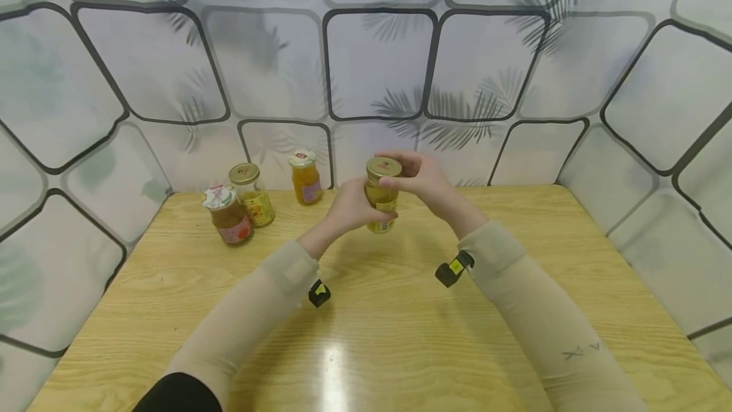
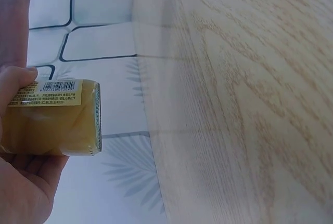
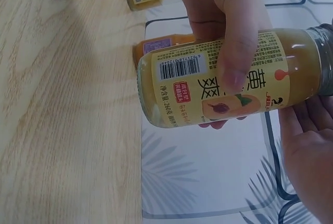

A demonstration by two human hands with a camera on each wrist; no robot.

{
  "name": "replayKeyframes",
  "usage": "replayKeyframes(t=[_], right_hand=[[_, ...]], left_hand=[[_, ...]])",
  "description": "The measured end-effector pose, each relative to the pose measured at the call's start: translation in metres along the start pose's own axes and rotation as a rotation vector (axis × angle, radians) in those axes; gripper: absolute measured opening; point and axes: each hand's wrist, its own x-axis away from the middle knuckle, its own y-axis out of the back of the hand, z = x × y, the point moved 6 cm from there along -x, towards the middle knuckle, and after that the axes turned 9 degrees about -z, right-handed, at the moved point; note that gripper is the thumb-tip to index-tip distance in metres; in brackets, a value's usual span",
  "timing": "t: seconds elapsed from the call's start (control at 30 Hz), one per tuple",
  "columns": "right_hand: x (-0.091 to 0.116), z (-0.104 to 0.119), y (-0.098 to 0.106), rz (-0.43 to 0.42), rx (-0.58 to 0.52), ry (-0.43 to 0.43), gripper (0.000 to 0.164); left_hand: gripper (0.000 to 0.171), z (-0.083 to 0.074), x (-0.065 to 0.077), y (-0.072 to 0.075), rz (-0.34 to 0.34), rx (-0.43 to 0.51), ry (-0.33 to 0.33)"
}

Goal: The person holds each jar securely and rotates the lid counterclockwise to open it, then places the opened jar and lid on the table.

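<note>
A glass jar of yellow fruit [image 1: 380, 196] with a gold lid [image 1: 383, 166] stands upright between the two hands near the back of the table. Around its body the left hand [image 1: 353, 206] wraps its fingers, thumb across the yellow label, as the right wrist view shows. The right hand [image 1: 416, 177] grips the lid from the right, thumb on the near side and fingers behind. In the left wrist view, wall shows between the base of the jar [image 2: 52, 125] and the tabletop.
To the left on the wooden table [image 1: 389, 316] stand a jar with a reddish label [image 1: 231, 221], a gold-lidded jar [image 1: 254, 202] beside it and an orange jar [image 1: 307, 182] near the back. A patterned wall [image 1: 377, 68] encloses the back and sides.
</note>
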Motion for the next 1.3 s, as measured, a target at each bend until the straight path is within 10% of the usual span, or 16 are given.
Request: replayKeyframes(t=[1.3], right_hand=[[-0.01,0.012,0.028,-0.128,0.027,0.014,0.067]], left_hand=[[0.055,0.015,-0.017,0.015,-0.056,-0.006,0.093]])
